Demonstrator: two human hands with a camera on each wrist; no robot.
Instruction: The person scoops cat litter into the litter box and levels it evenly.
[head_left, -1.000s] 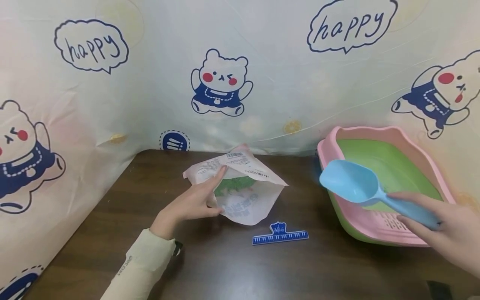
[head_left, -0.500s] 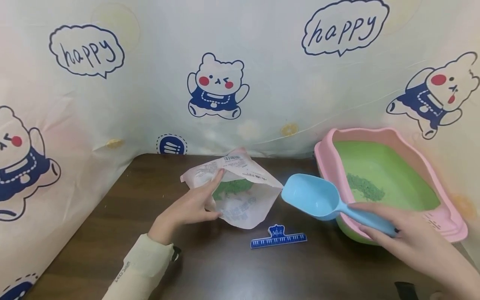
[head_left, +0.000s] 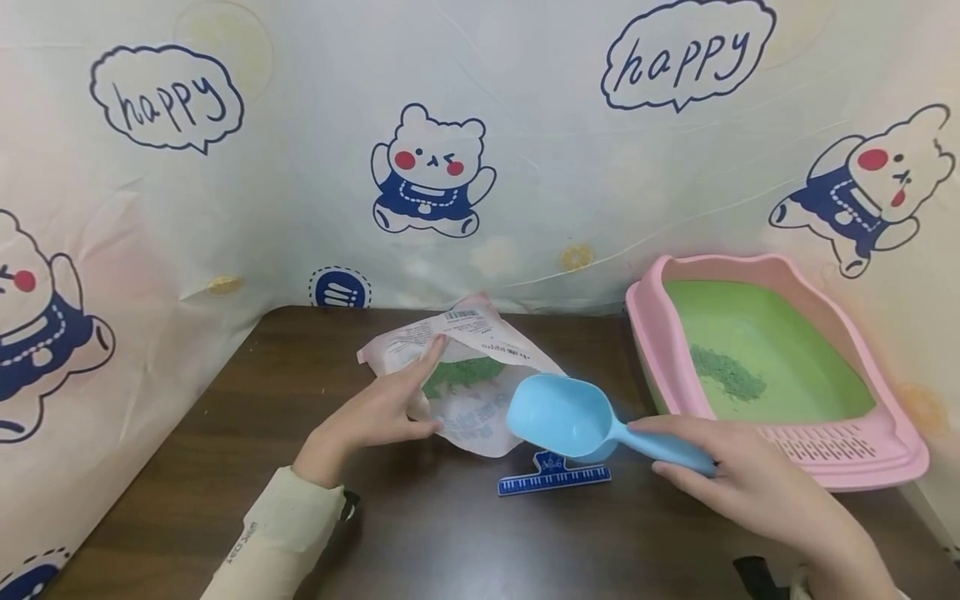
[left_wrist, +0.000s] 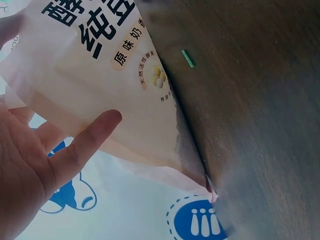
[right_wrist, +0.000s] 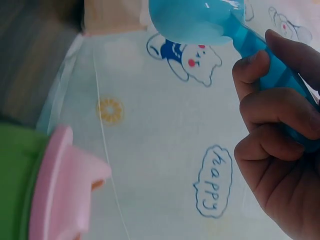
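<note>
My left hand (head_left: 386,408) grips the near left edge of a pale printed cat litter bag (head_left: 476,421), spreading its mouth. Green litter (head_left: 461,375) shows inside. In the left wrist view, one finger stretches along the bag's printed side (left_wrist: 135,130); other fingers are partly hidden. My right hand (head_left: 750,475) holds a light blue scoop (head_left: 562,412) by its handle, fingers wrapped round it in the right wrist view. The scoop's bowl looks bare inside and overlaps the bag's right corner in the head view.
At right stands a litter box (head_left: 840,458) with a pink rim and green base, a small patch of green litter (head_left: 727,373) inside. A blue keyboard-patterned clip (head_left: 555,479) lies on the dark table just below the scoop. Printed cloth (head_left: 540,183) hangs behind.
My right hand has carried the scoop leftward from over the litter box to the bag's right side. The litter patch in the box has come into view. My left hand stays at the bag.
</note>
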